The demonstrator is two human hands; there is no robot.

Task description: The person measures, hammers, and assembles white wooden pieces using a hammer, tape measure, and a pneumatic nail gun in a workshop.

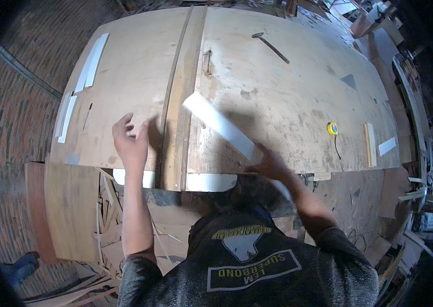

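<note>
My right hand (267, 162) is closed round the near end of a long white strip of board (221, 123). The strip slants up and to the left over the worktable (288, 102), its far end above a wooden rail (179, 107) that runs from front to back. To the left of that rail is my left hand (132, 140), raised over the table with its fingers apart and curved, holding nothing. At the table's front edge, rounded white panels (211, 182) show on both sides of the rail's near end.
A hammer (272, 48) lies at the back right, and a yellow tape measure (332, 128) with a dark strap lies farther forward. More white strips (94, 60) rest along the left edge near a thin dark pen-like tool (88, 115). A wooden strip (370, 145) is at the right edge. Wood scraps (108, 199) stand below left.
</note>
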